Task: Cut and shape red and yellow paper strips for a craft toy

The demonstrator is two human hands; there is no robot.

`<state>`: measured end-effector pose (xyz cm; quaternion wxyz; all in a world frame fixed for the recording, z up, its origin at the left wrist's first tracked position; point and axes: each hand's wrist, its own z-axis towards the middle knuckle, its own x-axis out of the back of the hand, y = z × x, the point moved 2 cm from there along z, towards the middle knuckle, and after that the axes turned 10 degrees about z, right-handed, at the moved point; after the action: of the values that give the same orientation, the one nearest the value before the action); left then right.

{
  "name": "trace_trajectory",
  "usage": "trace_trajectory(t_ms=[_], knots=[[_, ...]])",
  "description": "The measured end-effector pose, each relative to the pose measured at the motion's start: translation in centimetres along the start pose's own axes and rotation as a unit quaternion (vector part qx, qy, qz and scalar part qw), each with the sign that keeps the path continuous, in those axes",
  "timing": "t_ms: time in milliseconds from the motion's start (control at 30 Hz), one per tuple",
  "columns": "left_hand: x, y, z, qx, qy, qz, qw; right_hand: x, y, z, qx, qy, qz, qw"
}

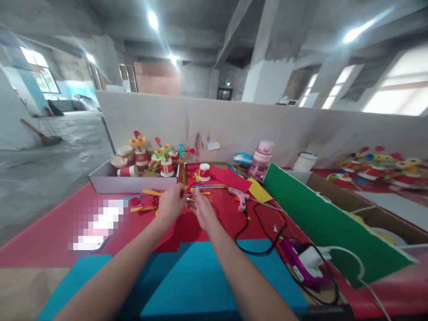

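Observation:
My left hand [172, 204] is over the red table covering, its fingers curled together. Close beside it, my right hand [203, 208] has its fingers bent inward. Between the fingertips is a small glint, too small and blurred to name. Strips of yellow, red and blue paper [147, 208] lie under and left of my left hand. A red and white paper cup [204, 172] stands upside down just beyond my hands. To the right of my right hand rests a pink glue gun [239, 198] with a black cord.
Paper cup figures fill a white box [133, 184] at the back left. Red paper [230, 178] and yellow paper [260, 191] lie behind the glue gun. A green panel [321, 218] and a purple power strip [302, 263] are at right. Blue sheets [180, 281] cover the near edge.

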<state>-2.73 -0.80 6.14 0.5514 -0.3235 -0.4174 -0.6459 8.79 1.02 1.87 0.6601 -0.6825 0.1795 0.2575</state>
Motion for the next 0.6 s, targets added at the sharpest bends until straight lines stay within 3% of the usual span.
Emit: trace_trajectory(t_ms=[67, 133, 167, 233, 333, 433, 500, 600], knots=[[-0.6, 1.4, -1.0, -0.083, 0.008, 0.025, 0.996, 0.0, 0.5, 0.9, 0.042, 0.033, 0.017, 0.998], [-1.3, 2.3, -2.1, -0.214, -0.012, -0.036, 0.976, 0.9, 0.1, 1.2, 0.077, 0.078, 0.012, 0.994], [-1.4, 2.3, -2.4, -0.234, -0.022, -0.090, 0.968, 1.4, -0.3, 1.2, 0.077, 0.080, 0.012, 0.994], [-1.5, 1.5, -2.2, -0.194, -0.030, -0.220, 0.956, 1.9, -1.2, 1.0, 0.030, 0.011, 0.005, 0.999], [-1.4, -0.5, -0.8, -0.040, -0.019, -0.362, 0.931, 1.7, -2.1, 0.3, -0.054, -0.119, -0.030, 0.991], [-1.4, -2.2, 0.2, 0.073, -0.042, -0.467, 0.880, 1.2, -2.2, -0.1, -0.039, -0.140, -0.063, 0.987], [-1.3, -2.8, 0.4, 0.090, -0.103, -0.533, 0.835, 1.0, -1.8, -0.3, -0.062, -0.164, -0.076, 0.982], [-1.1, -3.2, 0.3, 0.049, -0.187, -0.589, 0.784, 0.7, -0.9, -1.0, -0.165, -0.238, -0.079, 0.954]])
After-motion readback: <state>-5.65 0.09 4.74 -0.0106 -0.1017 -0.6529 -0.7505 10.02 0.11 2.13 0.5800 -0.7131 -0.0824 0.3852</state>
